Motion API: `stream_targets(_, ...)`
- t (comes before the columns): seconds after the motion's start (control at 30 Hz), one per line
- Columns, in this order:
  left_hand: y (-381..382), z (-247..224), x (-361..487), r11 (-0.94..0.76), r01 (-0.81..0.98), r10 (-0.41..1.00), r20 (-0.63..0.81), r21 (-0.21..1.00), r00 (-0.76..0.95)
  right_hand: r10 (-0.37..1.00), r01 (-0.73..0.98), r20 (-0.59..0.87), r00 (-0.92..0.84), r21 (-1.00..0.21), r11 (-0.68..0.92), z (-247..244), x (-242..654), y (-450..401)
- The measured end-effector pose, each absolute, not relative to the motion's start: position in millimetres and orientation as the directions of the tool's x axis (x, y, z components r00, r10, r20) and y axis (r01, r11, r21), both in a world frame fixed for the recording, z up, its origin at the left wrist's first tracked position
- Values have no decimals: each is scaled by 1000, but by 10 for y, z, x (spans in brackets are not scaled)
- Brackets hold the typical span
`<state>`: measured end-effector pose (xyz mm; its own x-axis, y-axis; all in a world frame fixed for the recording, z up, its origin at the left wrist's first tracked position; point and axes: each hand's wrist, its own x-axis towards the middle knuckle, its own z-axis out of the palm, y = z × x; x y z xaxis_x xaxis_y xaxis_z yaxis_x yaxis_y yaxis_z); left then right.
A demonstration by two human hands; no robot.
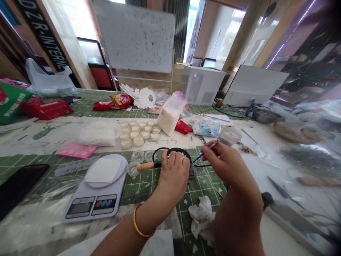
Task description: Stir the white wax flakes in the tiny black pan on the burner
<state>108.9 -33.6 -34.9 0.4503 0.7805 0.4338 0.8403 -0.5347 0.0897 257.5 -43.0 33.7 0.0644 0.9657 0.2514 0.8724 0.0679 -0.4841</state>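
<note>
Left hand [174,174] steadies small black pan [177,156]; right hand [226,163] pinches blue stick [204,153].

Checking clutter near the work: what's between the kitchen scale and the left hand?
Head view: a small clear cup and the pan's wooden handle lie between the kitchen scale and the left hand, on green cutting mat.

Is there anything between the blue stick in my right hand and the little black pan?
Nothing visible is in the way. The right hand holds the blue stick with its tip at the rim of the black pan. The left hand lies over the pan's near side, beside the wooden handle.
</note>
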Motion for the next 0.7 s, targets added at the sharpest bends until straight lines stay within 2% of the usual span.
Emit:
stream_targets(0.13, -320, -308, 1059, -553, 824, 778, 428, 121, 459, 965, 869, 255, 57, -489, 78, 342, 2573, -437)
stream_targets(0.37, -133, -144, 810, -491, 846, 825, 423, 206, 375, 958, 876, 278, 73, -477, 71, 326, 2545, -421)
stream_targets(0.5, -31, -154, 688, -525, 815, 823, 392, 247, 411, 964, 894, 264, 44, -442, 80, 310, 2509, -379)
stream_targets(0.7, -29, -66, 425, -498, 832, 861, 249, 243, 443, 975, 889, 209, -82, -426, 166, 297, 2416, -366)
